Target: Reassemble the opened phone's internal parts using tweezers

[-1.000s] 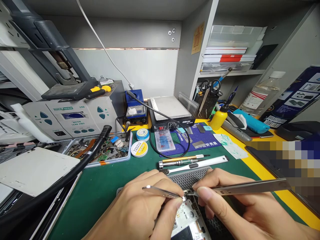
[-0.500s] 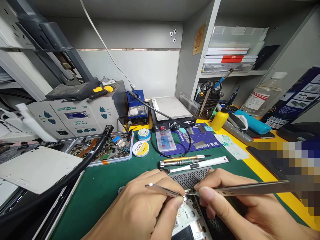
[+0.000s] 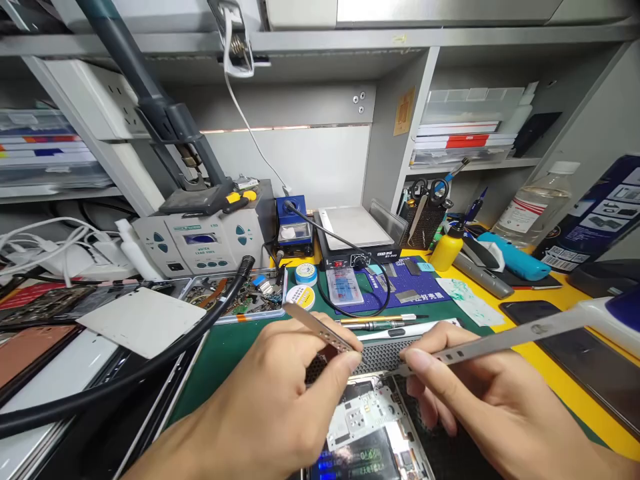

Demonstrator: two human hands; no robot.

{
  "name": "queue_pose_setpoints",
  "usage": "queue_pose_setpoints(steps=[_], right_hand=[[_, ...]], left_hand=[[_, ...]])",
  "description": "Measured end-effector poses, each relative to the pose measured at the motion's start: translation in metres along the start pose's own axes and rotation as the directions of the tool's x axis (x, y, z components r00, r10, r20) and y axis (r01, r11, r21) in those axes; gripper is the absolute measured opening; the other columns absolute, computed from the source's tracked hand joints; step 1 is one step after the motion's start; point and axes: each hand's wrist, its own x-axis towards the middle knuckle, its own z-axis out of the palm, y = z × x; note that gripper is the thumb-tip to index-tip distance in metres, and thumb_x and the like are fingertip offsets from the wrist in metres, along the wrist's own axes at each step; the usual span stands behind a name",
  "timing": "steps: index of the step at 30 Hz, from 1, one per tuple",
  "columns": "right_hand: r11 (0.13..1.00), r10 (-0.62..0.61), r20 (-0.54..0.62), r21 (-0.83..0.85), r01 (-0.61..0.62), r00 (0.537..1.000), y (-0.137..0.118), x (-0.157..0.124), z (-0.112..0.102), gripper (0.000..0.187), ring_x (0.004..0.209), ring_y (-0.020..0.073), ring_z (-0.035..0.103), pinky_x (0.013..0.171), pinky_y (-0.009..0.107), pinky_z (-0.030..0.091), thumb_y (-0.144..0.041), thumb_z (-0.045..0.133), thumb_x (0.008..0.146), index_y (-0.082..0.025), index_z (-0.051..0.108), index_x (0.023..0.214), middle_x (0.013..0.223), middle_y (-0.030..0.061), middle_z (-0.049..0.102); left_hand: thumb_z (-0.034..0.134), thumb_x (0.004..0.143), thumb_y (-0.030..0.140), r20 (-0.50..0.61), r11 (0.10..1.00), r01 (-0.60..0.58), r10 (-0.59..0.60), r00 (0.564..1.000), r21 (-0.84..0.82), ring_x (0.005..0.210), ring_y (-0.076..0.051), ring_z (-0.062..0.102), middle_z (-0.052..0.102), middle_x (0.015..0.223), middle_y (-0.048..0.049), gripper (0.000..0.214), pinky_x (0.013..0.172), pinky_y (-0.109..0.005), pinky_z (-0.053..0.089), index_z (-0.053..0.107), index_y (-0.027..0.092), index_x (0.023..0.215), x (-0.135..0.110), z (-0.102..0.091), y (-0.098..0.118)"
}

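My left hand pinches metal tweezers whose free end slants up and left. My right hand grips a long flat metal pry tool that runs off to the right. Both tool tips meet over the upper end of an opened phone, which lies on a black perforated mat just below my hands. A white shield plate shows inside the phone, and a blue glow at its lower part.
Behind my hands lie screwdrivers and a blue mat. A parts tray, solder reels, a rework station and a hot plate stand further back. A black hose crosses at left. A dark phone lies at right.
The view has tilted up and pulled back, showing more shelf and more of the phone. My left hand's tweezers now angle more steeply upward. Both hands stay at the phone's upper end.
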Motion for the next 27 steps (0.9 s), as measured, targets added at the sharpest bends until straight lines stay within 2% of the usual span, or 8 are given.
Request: queue_pose_setpoints(steps=[2, 8, 12, 17, 22, 24, 27], right_hand=[[0.997, 0.026, 0.018, 0.066, -0.027, 0.999, -0.001, 0.001, 0.001, 0.03, 0.053, 0.0121, 0.056, 0.05, 0.021, 0.048, -0.046, 0.061, 0.104, -0.023, 0.062, 0.085, 0.063, -0.0051, 0.058], [0.993, 0.009, -0.017, 0.12, -0.007, 1.0, -0.002, 0.004, 0.0, 0.035, 0.048, 0.0124, 0.057, 0.047, 0.022, 0.047, -0.047, 0.074, 0.094, -0.023, 0.062, 0.072, 0.057, -0.0053, 0.059], [0.994, -0.008, -0.051, 0.109, 0.014, 0.999, -0.002, 0.003, -0.004, 0.043, 0.046, 0.0125, 0.056, 0.048, 0.023, 0.046, -0.052, 0.071, 0.095, -0.023, 0.06, 0.065, 0.053, -0.0046, 0.057], [0.985, -0.012, -0.055, 0.169, 0.021, 0.998, -0.002, -0.001, -0.007, 0.036, 0.05, 0.0131, 0.057, 0.049, 0.022, 0.05, -0.052, 0.071, 0.095, -0.024, 0.069, 0.073, 0.058, -0.0033, 0.06], [0.988, 0.092, -0.032, 0.13, -0.087, 0.995, 0.002, -0.001, -0.005, 0.034, 0.05, 0.0143, 0.062, 0.044, 0.021, 0.054, -0.058, 0.071, 0.093, -0.025, 0.078, 0.09, 0.063, -0.0007, 0.067], [0.989, 0.122, -0.04, 0.095, -0.117, 0.992, 0.003, 0.002, -0.005, 0.035, 0.048, 0.0153, 0.064, 0.044, 0.021, 0.056, -0.06, 0.073, 0.09, -0.026, 0.078, 0.089, 0.06, -0.0008, 0.069], [0.998, 0.07, -0.081, 0.007, -0.069, 0.994, 0.001, 0.003, -0.003, 0.03, 0.041, 0.015, 0.064, 0.039, 0.019, 0.053, -0.056, 0.077, 0.087, -0.027, 0.074, 0.08, 0.05, -0.0021, 0.068]], left_hand=[[0.059, 0.1, 0.024, -0.038, 0.999, 0.037, -0.036, 0.999, 0.02, 0.094, -0.011, 0.074, 0.079, 0.1, 0.004, 0.018, 0.077, -0.016, 0.058, 0.077, 0.024, 0.097, -0.001, -0.006, 0.003], [0.06, 0.099, 0.026, -0.055, 0.997, 0.059, -0.057, 0.997, 0.047, 0.098, -0.011, 0.073, 0.079, 0.104, 0.0054, 0.014, 0.082, -0.016, 0.059, 0.074, 0.027, 0.101, -0.019, -0.016, 0.0], [0.059, 0.099, 0.026, -0.091, 0.998, 0.052, -0.049, 0.995, 0.034, 0.094, -0.01, 0.073, 0.078, 0.098, 0.0063, 0.014, 0.08, -0.014, 0.058, 0.072, 0.028, 0.098, -0.027, -0.017, -0.008], [0.058, 0.098, 0.025, -0.07, 0.999, 0.036, -0.034, 0.997, 0.03, 0.089, -0.01, 0.074, 0.076, 0.095, 0.0067, 0.013, 0.071, -0.013, 0.058, 0.071, 0.029, 0.098, -0.032, -0.019, -0.015], [0.059, 0.095, 0.019, -0.108, 1.0, -0.007, 0.009, 0.994, 0.024, 0.088, -0.007, 0.074, 0.075, 0.095, 0.0106, 0.017, 0.076, -0.012, 0.057, 0.068, 0.033, 0.099, -0.038, -0.012, -0.019], [0.059, 0.094, 0.016, -0.151, 0.999, -0.043, 0.041, 0.988, -0.009, 0.088, -0.007, 0.073, 0.074, 0.094, 0.0105, 0.019, 0.077, -0.013, 0.056, 0.067, 0.032, 0.099, -0.04, -0.006, -0.02], [0.058, 0.091, 0.009, -0.199, 0.992, -0.124, 0.114, 0.973, -0.038, 0.084, -0.008, 0.071, 0.071, 0.09, 0.0077, 0.021, 0.077, -0.017, 0.055, 0.064, 0.028, 0.099, -0.04, 0.002, -0.021]])
